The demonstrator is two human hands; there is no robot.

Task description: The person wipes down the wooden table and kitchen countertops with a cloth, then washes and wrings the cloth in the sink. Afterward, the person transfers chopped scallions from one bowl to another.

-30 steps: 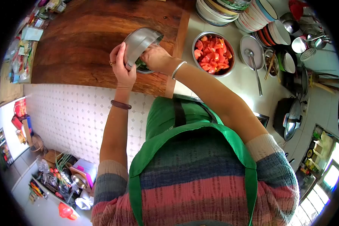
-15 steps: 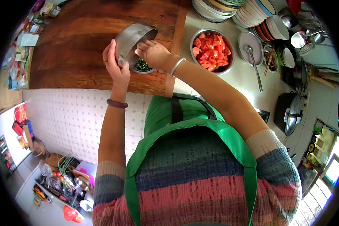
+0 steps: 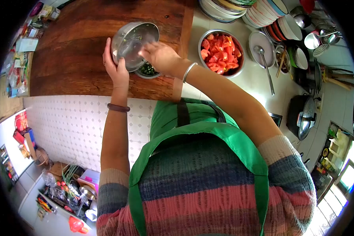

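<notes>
My left hand (image 3: 116,69) grips a metal bowl (image 3: 124,37) by its side, tilted so that its inside faces me and to the right. Small green bits cling to the inner wall. Beneath it, on the wooden board, stands a smaller metal bowl (image 3: 145,76) with chopped greens (image 3: 148,69) in it, partly covered by the tilted bowl and my hand. At the tilted bowl's mouth is my right hand (image 3: 160,57), its fingers smeared by motion, so I cannot make out whether they hold anything.
A metal bowl of cut tomatoes (image 3: 222,53) stands on the pale counter right of the wooden board (image 3: 78,43). Beyond it are a plate (image 3: 257,40) with a ladle (image 3: 266,67), stacked bowls (image 3: 263,13) and a lidded pan (image 3: 305,114). Packets (image 3: 25,43) line the far left.
The tilted bowl has shifted slightly left and turned, so more of its inside shows. My right hand has drawn out from within it to its lower right rim.
</notes>
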